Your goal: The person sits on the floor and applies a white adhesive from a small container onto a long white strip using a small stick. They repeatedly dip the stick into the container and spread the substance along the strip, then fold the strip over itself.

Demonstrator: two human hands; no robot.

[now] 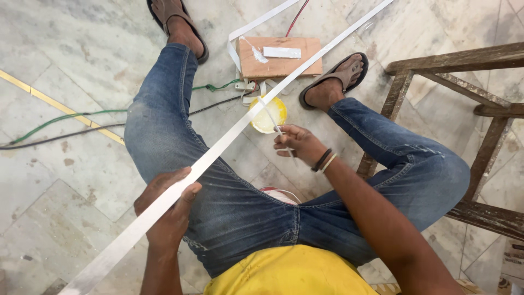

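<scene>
A long white strip [234,134] runs diagonally from the lower left to the upper right, across my left knee. My left hand [166,205] grips it near its lower end, thumb on top. My right hand [297,145] holds a thin pale stick [273,121] whose far end rests in a small yellow tub [267,114] of whitish paste on the floor between my feet. I sit in blue jeans and a yellow shirt, with sandals on both feet.
A flat wooden board [278,57] with a white piece on it lies beyond the tub, with loops of white strip beside it. Green and black cables [82,123] cross the marble floor at left. A paint-spattered wooden frame [480,125] stands close at right.
</scene>
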